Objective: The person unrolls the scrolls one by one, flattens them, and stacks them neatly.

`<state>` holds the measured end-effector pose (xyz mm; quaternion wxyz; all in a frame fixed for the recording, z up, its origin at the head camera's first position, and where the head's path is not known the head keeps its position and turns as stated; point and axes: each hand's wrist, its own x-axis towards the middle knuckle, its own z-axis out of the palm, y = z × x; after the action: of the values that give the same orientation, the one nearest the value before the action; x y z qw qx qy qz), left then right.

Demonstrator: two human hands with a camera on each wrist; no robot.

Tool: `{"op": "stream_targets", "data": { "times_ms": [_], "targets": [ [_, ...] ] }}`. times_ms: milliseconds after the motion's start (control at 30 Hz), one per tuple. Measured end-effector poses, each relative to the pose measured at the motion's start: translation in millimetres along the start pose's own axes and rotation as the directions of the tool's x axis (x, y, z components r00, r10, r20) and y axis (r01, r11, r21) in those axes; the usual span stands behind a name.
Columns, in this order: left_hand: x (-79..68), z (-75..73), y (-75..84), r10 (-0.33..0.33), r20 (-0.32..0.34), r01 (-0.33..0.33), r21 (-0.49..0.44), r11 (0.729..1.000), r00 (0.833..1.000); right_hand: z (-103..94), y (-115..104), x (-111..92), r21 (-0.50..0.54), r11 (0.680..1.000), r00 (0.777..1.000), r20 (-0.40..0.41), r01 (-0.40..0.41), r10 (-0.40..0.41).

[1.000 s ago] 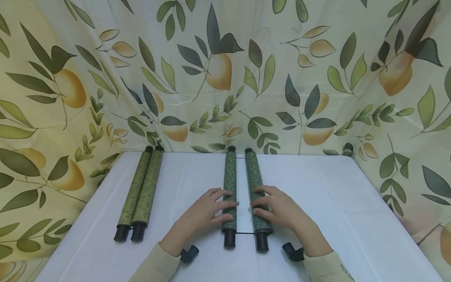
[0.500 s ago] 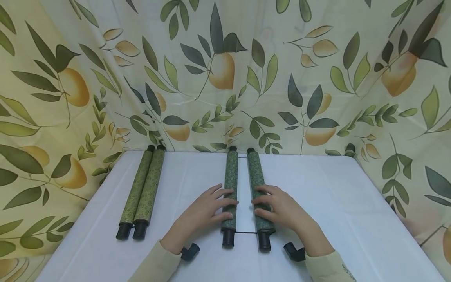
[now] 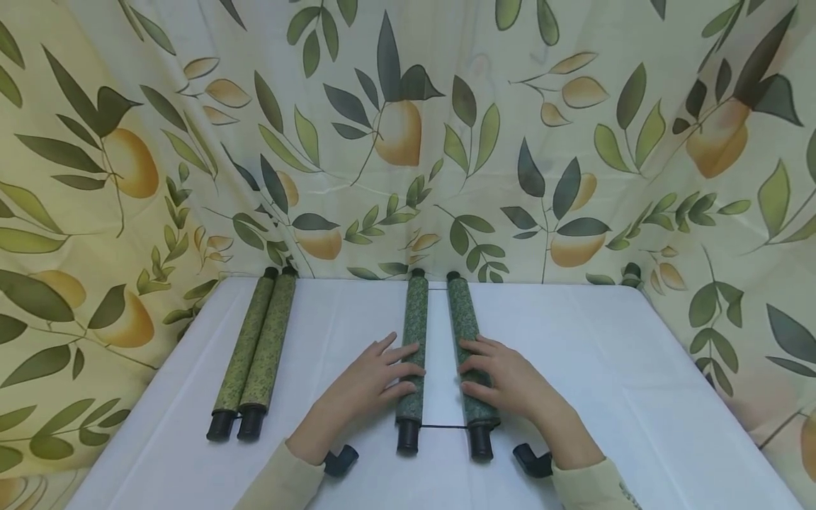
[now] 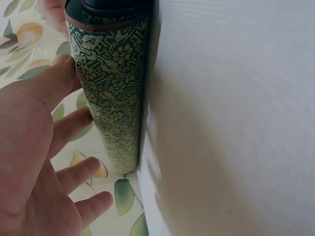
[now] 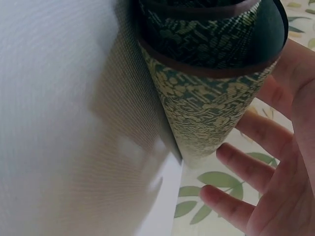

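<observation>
A partly unrolled scroll lies on the table, its left roll (image 3: pixel 413 319) and right roll (image 3: pixel 463 319) covered in green patterned brocade with black end knobs. Between them shows a narrow white strip (image 3: pixel 443 368) with a thin dark line at its near end. My left hand (image 3: pixel 366 375) rests its spread fingers over the left roll. On the right roll lie the loosely bent fingers of my right hand (image 3: pixel 506 379). The left wrist view shows the thumb (image 4: pixel 61 73) against the brocade. In the right wrist view the roll (image 5: pixel 202 103) has loose outer layers, with fingers (image 5: pixel 246 162) beside it.
Two yellow-green rolls (image 3: pixel 268 354) with black knobs lie side by side at the left of the white-covered table (image 3: pixel 605 368). A curtain (image 3: pixel 472 42) printed with fruit and leaves hangs behind. Dark devices (image 3: pixel 341 460) sit at both wrists.
The two green rolls have moved slightly apart, so the white strip between them is a little wider. Both hands have shifted slightly outward with them.
</observation>
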<state>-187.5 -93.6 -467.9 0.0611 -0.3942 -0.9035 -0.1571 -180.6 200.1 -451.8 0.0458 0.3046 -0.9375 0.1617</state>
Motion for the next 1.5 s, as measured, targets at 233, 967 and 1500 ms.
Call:
{"op": "stream_targets", "data": {
  "times_ms": [233,967,1500],
  "targets": [
    [0.3,0.2,0.3,-0.042,0.021,0.042,-0.009,0.999,0.999,-0.6,1.5,-3.1,-0.005,1.000,0.998,-0.049,0.027,-0.027],
    [-3.8,-4.0,-5.0,-0.082,0.020,0.082,-0.011,0.997,0.996,-15.0,-0.2,-8.8,0.042,0.992,0.986,0.122,-0.122,0.116],
    [-8.4,-3.5,-9.7,-0.118,0.013,0.118,-0.012,0.993,0.993,-17.5,2.1,-11.3,0.077,0.991,0.988,0.109,-0.114,0.105]
  ]
}}
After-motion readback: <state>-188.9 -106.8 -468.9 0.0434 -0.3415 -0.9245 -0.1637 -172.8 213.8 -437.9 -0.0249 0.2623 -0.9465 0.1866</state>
